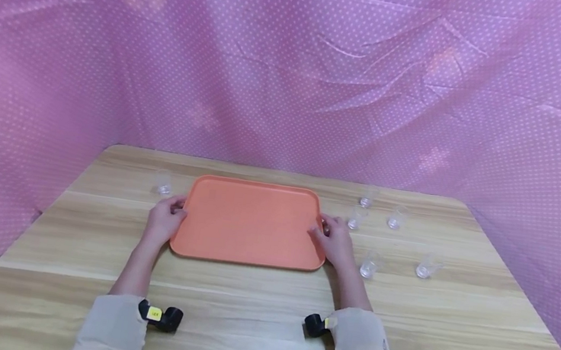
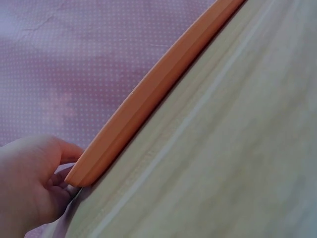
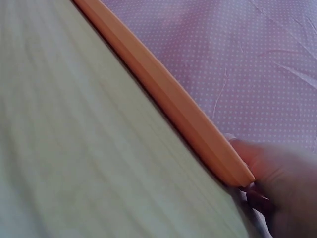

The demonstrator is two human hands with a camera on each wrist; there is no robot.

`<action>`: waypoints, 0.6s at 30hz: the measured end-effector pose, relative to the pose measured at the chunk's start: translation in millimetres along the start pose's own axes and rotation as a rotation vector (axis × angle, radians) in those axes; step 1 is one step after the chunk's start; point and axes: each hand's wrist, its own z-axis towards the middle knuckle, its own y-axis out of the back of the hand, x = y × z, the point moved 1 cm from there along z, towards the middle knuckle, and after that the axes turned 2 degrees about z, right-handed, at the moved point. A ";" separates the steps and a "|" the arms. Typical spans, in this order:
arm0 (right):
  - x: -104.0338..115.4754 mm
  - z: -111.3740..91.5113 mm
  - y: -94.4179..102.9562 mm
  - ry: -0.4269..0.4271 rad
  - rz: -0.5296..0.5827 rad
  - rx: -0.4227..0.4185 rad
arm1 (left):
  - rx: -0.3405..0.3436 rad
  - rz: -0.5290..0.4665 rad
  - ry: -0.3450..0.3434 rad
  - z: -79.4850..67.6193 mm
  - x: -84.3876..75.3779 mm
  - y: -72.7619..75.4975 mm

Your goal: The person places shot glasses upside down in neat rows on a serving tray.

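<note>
An orange rectangular tray (image 1: 252, 225) with a raised rim lies in the middle of the wooden table, nothing on it. At its left edge my left hand (image 1: 164, 219) grips the rim, thumb above and fingers at the outer side. My right hand (image 1: 335, 242) holds the opposite rim in the same way. Both wrist views show the tray's near side wall, the left hand (image 2: 32, 181) at one end and the right hand (image 3: 285, 183) at the other. Whether the tray's underside touches the table all along, I cannot tell.
Several small clear cups stand on the table (image 1: 451, 342). One cup (image 1: 163, 182) is beyond my left hand. Right of the tray are others, including a cup (image 1: 369, 265) close to my right forearm and a cup (image 1: 426, 268) farther right. Pink dotted cloth (image 1: 293, 81) surrounds the table.
</note>
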 end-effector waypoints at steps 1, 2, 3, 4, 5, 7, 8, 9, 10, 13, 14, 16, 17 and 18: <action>-0.5 0.1 -0.1 0.000 -0.017 0.007 | -0.013 -0.002 0.003 -0.3 -0.1 0.4; -0.7 0.0 -0.3 0.002 -0.033 0.014 | -0.031 -0.005 0.009 -0.5 0.3 1.1; -0.7 -0.1 -0.3 0.003 -0.048 0.018 | -0.052 -0.009 0.015 -0.8 0.5 2.1; -0.7 0.0 -0.3 0.003 -0.055 0.019 | -0.078 -0.008 0.022 -1.1 0.4 3.6; -0.6 -0.1 -0.2 0.003 -0.063 0.019 | -0.104 -0.006 0.035 -1.2 0.8 5.3; -0.2 -0.2 0.1 0.002 -0.071 0.018 | -0.165 -0.005 0.057 -1.0 2.4 9.9; 0.0 -0.4 0.2 0.002 -0.075 0.019 | -0.191 -0.010 0.076 -0.9 3.4 12.7; 0.4 -0.6 0.3 0.001 -0.076 0.020 | -0.217 -0.018 0.093 -0.7 4.7 15.5; 0.8 -0.8 0.5 0.001 -0.074 0.021 | -0.241 -0.025 0.107 -0.2 6.3 18.5; 1.8 -1.0 0.8 0.003 -0.071 0.023 | -0.286 -0.049 0.141 3.4 12.8 26.0; 2.0 -0.9 0.9 0.005 -0.067 0.024 | -0.288 -0.052 0.145 5.1 15.2 28.0; 2.6 -0.9 1.4 -0.005 -0.053 0.030 | -0.287 -0.060 0.136 9.4 20.2 30.9; 2.6 -0.9 1.7 -0.013 -0.047 0.033 | -0.281 -0.063 0.127 11.5 22.4 31.8; 2.5 -0.9 2.0 -0.024 -0.037 0.038 | -0.271 -0.063 0.112 13.6 24.1 32.5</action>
